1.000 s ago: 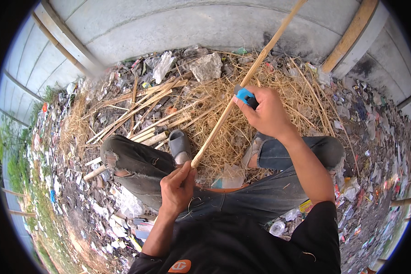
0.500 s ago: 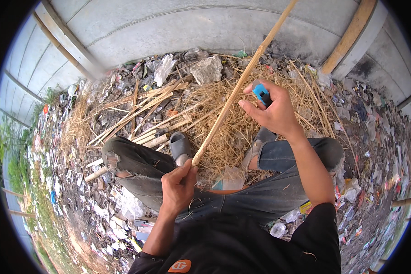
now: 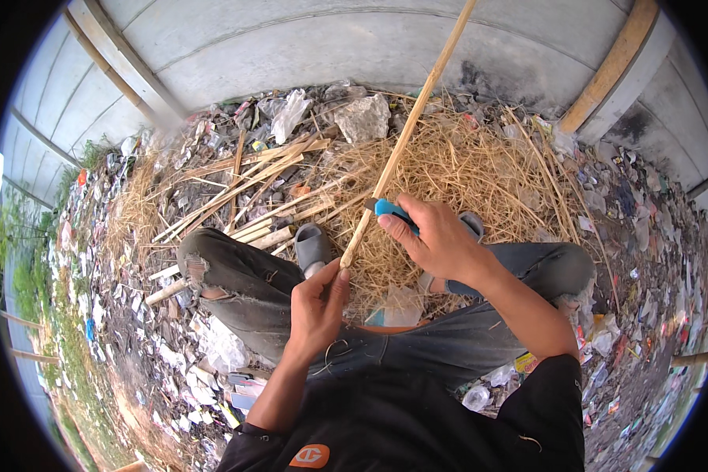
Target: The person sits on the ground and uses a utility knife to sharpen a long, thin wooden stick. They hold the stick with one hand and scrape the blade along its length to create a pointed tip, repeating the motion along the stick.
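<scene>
A long pale bamboo strip (image 3: 417,118) slants from my lap up past the top edge of the view. Its near end is pinched between the thumb and fingers of my left hand (image 3: 320,303). My right hand (image 3: 440,236) is closed round a blue and black utility knife (image 3: 393,211). The knife's blade lies against the strip, a short way above my left hand. Curly shavings (image 3: 448,165) are heaped on the ground beneath the strip, between my feet. A thin shaving loop (image 3: 337,350) hangs by my left wrist.
Several split bamboo pieces (image 3: 244,189) lie piled at the left, near a grey rock (image 3: 363,118). A concrete wall (image 3: 291,47) with a bamboo post (image 3: 613,63) stands ahead. Litter and plastic scraps (image 3: 220,346) cover the ground around my crossed legs, with grey clogs (image 3: 312,245) on my feet.
My right hand has moved down and left, bringing the knife from beside the bamboo strip onto it. The strip has tilted slightly more upright, and my left hand has shifted a little up and right.
</scene>
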Motion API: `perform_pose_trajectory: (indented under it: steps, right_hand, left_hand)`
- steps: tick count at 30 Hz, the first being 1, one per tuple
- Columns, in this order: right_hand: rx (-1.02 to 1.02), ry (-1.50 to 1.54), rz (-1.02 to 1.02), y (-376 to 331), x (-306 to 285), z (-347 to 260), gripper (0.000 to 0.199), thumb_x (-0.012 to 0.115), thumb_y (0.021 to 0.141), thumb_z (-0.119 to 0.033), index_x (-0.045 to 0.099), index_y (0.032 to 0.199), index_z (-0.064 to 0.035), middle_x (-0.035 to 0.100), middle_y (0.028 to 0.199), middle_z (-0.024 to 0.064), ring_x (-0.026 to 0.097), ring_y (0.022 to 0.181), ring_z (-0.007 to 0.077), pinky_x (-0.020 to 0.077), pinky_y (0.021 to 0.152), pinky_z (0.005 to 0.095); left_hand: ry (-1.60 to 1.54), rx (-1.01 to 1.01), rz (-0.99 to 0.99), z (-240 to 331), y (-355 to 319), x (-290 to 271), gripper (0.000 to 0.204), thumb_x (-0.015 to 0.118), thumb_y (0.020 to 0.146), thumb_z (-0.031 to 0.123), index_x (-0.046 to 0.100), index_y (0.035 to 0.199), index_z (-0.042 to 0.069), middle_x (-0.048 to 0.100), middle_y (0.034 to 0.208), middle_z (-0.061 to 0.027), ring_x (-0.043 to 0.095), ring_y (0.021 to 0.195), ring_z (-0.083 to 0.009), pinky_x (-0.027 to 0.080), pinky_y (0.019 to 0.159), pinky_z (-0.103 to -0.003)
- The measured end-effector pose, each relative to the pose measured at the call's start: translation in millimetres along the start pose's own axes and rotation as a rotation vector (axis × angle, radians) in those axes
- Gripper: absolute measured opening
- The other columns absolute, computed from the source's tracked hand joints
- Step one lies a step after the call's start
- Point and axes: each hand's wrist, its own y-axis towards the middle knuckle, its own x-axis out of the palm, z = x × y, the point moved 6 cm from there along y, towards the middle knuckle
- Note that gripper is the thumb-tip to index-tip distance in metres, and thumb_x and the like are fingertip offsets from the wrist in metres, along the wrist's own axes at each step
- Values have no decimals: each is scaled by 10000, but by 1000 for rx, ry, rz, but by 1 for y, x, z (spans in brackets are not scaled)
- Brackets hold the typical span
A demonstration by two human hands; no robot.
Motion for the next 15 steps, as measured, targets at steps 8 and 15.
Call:
perform_pose_trajectory:
  steps: [8, 15]
  right_hand:
    - [6, -170, -92, -2, 28, -4, 527, 552, 1072, -494, 624, 894, -3, 582, 592, 208, 626, 550, 396, 443, 516, 496]
    - [255, -330, 345, 28, -90, 92, 545, 512, 1093, -507, 676, 937, -11, 537, 549, 121, 535, 476, 277, 415, 507, 431]
  left_hand:
    - [75, 2, 47, -2, 1, -5, 281, 614, 1074, 176, 701, 1246, -29, 548, 720, 20, 476, 706, -45, 431, 622, -252]
    - [106, -124, -63, -18, -54, -26, 258, 617, 1076, 162, 713, 1183, -53, 535, 730, 60, 458, 692, -28, 398, 601, -227]
